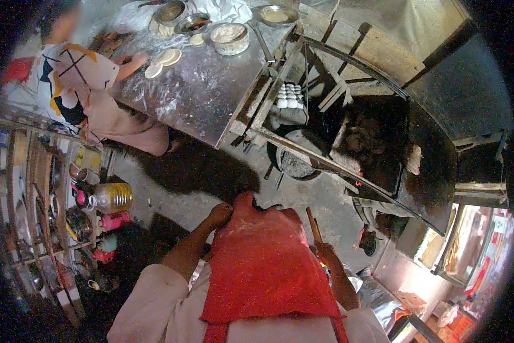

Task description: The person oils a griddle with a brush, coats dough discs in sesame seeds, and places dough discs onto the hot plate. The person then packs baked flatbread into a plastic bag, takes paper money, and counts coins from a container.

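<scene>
My right hand point(325, 253) is closed around a slim wooden stick point(313, 225), which points up and away beside my apron. My left hand point(220, 214) hangs at the left edge of the red apron point(268, 263). Its fingers are small and dark in the picture, so whether they grip the cloth is unclear. The apron covers my front and bulges outward at its far end. Bare floor point(182, 194) lies beyond both hands.
Another person point(79, 80) reaches toward pale dough rounds point(164, 58) on a floured table point(194, 97), where a flour tub point(229, 40) stands. Eggs point(290, 96) and a round metal pan point(297, 157) are by a dark framed stand point(377, 137). Left shelves hold an oil bottle point(115, 197).
</scene>
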Demonstrator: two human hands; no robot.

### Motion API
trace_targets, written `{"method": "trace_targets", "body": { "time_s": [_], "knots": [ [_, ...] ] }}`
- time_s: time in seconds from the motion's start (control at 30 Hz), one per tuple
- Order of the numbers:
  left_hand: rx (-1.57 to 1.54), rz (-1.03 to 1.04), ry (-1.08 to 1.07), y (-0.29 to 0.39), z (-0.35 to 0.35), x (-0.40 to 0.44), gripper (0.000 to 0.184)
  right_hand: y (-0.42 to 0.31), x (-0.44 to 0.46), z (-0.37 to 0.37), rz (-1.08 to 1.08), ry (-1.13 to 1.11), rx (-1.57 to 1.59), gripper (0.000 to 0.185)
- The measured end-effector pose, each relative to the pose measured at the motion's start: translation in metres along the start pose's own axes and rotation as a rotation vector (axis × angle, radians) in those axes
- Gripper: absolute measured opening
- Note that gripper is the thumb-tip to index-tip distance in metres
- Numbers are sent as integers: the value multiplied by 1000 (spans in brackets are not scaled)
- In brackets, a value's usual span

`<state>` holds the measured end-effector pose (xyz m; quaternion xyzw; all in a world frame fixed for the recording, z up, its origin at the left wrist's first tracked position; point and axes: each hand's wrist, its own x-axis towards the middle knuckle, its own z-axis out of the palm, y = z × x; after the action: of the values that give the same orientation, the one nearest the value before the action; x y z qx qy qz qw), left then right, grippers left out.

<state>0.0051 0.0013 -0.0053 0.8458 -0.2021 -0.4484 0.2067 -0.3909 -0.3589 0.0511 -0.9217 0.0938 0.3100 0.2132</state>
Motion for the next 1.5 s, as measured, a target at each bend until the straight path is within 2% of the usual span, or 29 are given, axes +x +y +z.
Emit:
{"method": "trace_targets", "body": {
  "time_s": [0.17, 0.23, 0.37, 0.47, 0.53, 0.67, 0.73, 0.77, 0.83, 0.87, 0.93, 0.97, 1.03, 1.07, 1.13, 1.17, 1.23, 1.27, 1.33, 1.37, 1.4, 1.43, 1.5],
  "knots": [
    [96, 39, -2, 5, -1, -2, 33, -4, -1, -6, 33, -19, 95, 60],
    [-11, -32, -44, 10, -1, -2, 33, -6, -1, -7, 9, -1, -83, 57],
    [-205, -104, -52, 27, -12, -16, 34, -7, -5, -10, -22, 15, -105, 57],
    [-79, -116, -21, 22, -7, -10, 35, -7, -3, -13, -10, 39, -30, 59],
    [-32, -77, -61, 9, 0, -2, 34, -3, -1, -11, 85, -46, 198, 63],
    [147, 23, -71, 13, -4, -4, 32, -7, -3, -22, 123, -125, 407, 65],
    [51, 9, -46, 14, -4, -6, 31, 15, -1, 14, -115, 72, 380, 66],
    [51, 9, -47, 13, -3, -5, 31, 12, 0, 11, -115, 72, 380, 66],
    [23, 5, -57, 11, -3, -4, 33, 5, 2, 1, 79, -54, 183, 59],
    [24, 5, -58, 5, 0, 0, 33, 10, 2, 10, 79, -54, 184, 59],
    [69, 32, -15, -9, 7, 9, 37, 30, 5, 41, 241, -93, 708, 55],
    [69, 32, -16, 0, 2, 4, 37, 25, 4, 34, 241, -93, 708, 55],
    [-1, -130, -72, 31, -16, -10, 39, 5, -2, 0, 180, 66, 602, 35],
    [-1, -130, -73, 31, -16, -10, 39, -4, -7, -12, 181, 66, 603, 35],
    [7, -110, -52, 25, -12, -5, 39, -17, -14, -30, 552, 59, 1292, 32],
    [7, -110, -53, 16, -6, 0, 39, -25, -15, -42, 553, 58, 1293, 32],
    [125, 30, -25, -3, 3, 10, 37, -36, -14, -59, 640, 84, 1325, 42],
    [125, 30, -25, 4, -1, 7, 37, -25, -9, -40, 640, 84, 1325, 42],
    [34, -101, -59, 30, -16, -5, 37, 24, 5, 44, 401, 218, 1093, 43],
    [34, -102, -59, 27, -14, -3, 37, 37, 5, 65, 401, 217, 1094, 43],
    [42, -87, -63, 20, -10, 1, 37, 48, 6, 82, 260, 144, 726, 23],
    [51, -72, -67, 14, -6, 4, 37, 52, 6, 90, 118, 70, 357, 43],
    [90, -13, -66, 8, -5, 6, 37, 44, 4, 72, 136, 46, 404, 40]
  ]
}}
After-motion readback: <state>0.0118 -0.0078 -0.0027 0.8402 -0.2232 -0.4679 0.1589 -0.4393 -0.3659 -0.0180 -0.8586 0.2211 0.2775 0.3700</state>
